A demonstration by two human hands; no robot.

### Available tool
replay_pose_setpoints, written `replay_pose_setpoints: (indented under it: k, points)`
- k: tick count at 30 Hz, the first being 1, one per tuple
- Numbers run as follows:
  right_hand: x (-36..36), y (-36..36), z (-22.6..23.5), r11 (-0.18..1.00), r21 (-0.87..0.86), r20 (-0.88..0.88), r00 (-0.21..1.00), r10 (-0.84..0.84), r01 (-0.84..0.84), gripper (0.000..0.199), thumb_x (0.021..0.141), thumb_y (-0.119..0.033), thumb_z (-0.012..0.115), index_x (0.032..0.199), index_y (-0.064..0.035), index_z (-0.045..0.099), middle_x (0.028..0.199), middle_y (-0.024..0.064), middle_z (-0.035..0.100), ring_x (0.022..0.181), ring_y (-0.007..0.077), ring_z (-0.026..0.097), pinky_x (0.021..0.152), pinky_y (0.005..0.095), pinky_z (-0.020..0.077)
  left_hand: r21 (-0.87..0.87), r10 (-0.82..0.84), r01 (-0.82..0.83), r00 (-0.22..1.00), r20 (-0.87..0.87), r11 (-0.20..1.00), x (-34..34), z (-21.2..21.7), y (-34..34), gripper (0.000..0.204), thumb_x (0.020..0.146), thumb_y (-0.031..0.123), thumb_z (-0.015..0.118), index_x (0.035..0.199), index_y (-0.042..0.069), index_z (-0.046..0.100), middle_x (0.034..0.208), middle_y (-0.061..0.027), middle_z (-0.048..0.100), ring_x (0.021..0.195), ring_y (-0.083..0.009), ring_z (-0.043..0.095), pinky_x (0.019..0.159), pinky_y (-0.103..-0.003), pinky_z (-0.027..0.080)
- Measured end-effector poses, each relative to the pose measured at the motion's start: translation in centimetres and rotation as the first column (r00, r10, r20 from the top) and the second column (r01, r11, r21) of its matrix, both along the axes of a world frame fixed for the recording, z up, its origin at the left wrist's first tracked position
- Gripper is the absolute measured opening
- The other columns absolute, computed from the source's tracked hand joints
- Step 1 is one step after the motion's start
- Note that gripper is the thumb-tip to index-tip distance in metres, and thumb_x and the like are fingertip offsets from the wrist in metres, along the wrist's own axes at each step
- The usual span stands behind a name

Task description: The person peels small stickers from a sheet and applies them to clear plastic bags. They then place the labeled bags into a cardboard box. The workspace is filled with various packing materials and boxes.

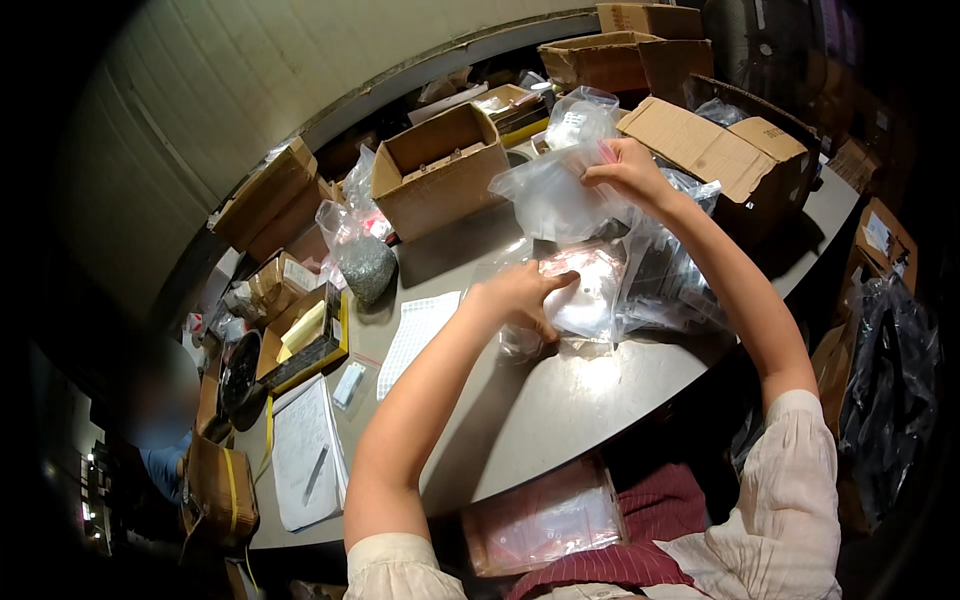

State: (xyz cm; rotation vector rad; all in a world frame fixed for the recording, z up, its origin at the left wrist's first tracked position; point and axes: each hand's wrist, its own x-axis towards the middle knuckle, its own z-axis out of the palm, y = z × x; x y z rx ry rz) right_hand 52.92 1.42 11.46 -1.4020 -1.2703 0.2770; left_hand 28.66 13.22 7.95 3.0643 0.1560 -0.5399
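Observation:
My right hand (632,174) is raised over the table, its fingers pinched on the upper edge of a translucent plastic bag (560,200). The bag hangs loosely and looks crumpled. Lower down, my left hand (522,298) has its fingers spread, touching a pile of transparent plastic bags (590,305) with reddish print along the top. Light glares off that pile, so its contents are hard to make out. Against its right side lies a heap of transparent bags (670,280) with greyish contents. Another filled plastic bag (582,118) stands just behind my right hand.
An open cardboard box (440,170) stands at the back. A bag of small dark parts (365,268) is left of it. A gridded sheet (415,330), a notebook (303,460) with a pen, and a yellow-edged box (305,340) lie leftward. A large carton (715,150) sits back right.

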Motion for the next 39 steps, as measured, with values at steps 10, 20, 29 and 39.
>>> replay_pose_setpoints:
  k: [10,20,29,39]
  points:
    - [-1.8,-1.6,-0.8,1.000,-0.022,0.025,1.000,0.007,-0.006,0.017,0.076,-0.009,0.081,0.087,0.0024,0.074,0.080,0.0050,0.074,0.074,0.0104,0.067,0.071,0.0274,0.0531,0.382,-0.202,0.078,0.933,0.298,0.921,1.2,-7.7,-2.4,0.051,0.096,0.009,0.056,0.140,-0.016,0.049,0.075,-0.0166,0.071,0.068,-0.0323,0.074,0.058,-0.041,0.058]
    - [-1.7,-4.0,-1.5,0.997,-0.056,-0.073,0.996,0.045,-0.050,0.018,0.079,-0.009,0.078,0.092,0.0028,0.074,0.085,0.0069,0.075,0.078,0.0122,0.070,0.076,0.0259,0.0552,0.508,-0.393,0.053,0.703,0.592,0.860,-12.7,-7.4,-7.3,0.040,0.086,0.010,0.064,0.125,0.001,0.068,0.080,-0.0078,0.059,0.066,-0.0184,0.060,0.054,-0.028,0.049]
    - [-2.6,-3.1,-2.8,0.991,-0.103,-0.088,0.993,0.076,-0.085,0.031,0.081,-0.021,0.083,0.102,-0.0007,0.075,0.091,0.0035,0.074,0.081,0.0111,0.068,0.080,0.0291,0.0557,0.495,-0.358,0.024,0.722,0.593,0.869,-26.1,-6.0,-17.7,0.041,0.085,0.007,0.065,0.125,0.000,0.073,0.095,-0.0211,0.070,0.068,-0.0199,0.063,0.059,-0.025,0.050]
    - [-0.7,-4.3,-3.3,0.981,-0.191,0.000,1.000,0.025,-0.025,0.033,0.084,-0.027,0.079,0.106,-0.0028,0.076,0.095,0.0039,0.075,0.083,0.0114,0.070,0.080,0.0280,0.0554,0.221,0.224,-0.299,0.925,0.308,0.928,-31.6,-16.5,-22.7,0.045,0.091,0.015,0.061,0.136,0.011,0.065,0.101,-0.0079,0.068,0.083,-0.0200,0.068,0.068,-0.037,0.053]
